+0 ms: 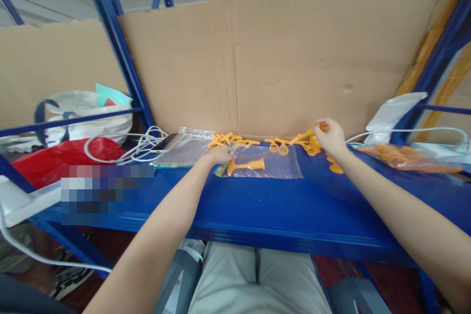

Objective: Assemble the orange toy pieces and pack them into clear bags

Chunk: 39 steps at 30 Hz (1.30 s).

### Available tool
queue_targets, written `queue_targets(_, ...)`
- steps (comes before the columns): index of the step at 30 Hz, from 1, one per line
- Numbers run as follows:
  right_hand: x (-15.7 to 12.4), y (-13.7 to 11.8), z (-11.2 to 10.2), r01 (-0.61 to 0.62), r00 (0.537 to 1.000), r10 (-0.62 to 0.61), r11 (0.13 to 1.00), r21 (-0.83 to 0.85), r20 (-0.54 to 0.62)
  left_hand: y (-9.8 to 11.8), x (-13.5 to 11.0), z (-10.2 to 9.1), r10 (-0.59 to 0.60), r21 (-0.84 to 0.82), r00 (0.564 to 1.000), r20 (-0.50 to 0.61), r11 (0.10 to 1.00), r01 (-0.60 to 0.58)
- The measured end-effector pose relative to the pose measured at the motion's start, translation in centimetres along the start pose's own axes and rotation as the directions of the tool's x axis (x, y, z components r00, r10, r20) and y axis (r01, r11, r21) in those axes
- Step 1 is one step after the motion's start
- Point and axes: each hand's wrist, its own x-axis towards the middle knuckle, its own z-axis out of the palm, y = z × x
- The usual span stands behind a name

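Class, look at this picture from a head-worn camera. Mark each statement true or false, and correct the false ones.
1. The right hand pinches a small orange piece in its fingers. True.
2. The left hand touches the edge of a clear plastic bag. True.
3. The shelf under the hands is green. False: it is blue.
4. A glass pane stands behind the orange parts. False: it is brown cardboard.
5. A phone lies to the right of the right hand. False: it lies to the left of the left hand, by white cables.
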Motion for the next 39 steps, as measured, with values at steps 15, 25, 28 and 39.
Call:
queue_targets(15, -0.8, -1.4, -0.4, -0.303, 0.872, 0.203, 0.939, 0.164, 0.445, -0.3, 0.2, 0.0, 0.002, 0.041, 1.000, -0.019, 0.999, -0.001)
queue_targets(25, -1.2, -2.1, -0.1, -0.325, 0.887, 0.255, 0.938, 0.125, 0.386, -0.3, 0.0, -0.3, 0.012, -0.004, 1.000, -0.015, 1.000, -0.012)
queue_targets(28, -1.7, -2.1, 0.5, -0.438, 0.788, 0.238, 0.865, 0.244, 0.568, -0.2, -0.2, -0.4, 0.016, -0.050, 1.000, 0.004, 0.999, -0.016)
queue_targets(39, -3.1, -1.9, 2.2, -0.642, 0.542, 0.021, 0.655, 0.398, 0.840, 0.6, -0.6, 0.2, 0.041, -0.592, 0.993, 0.113, 0.805, 0.035)
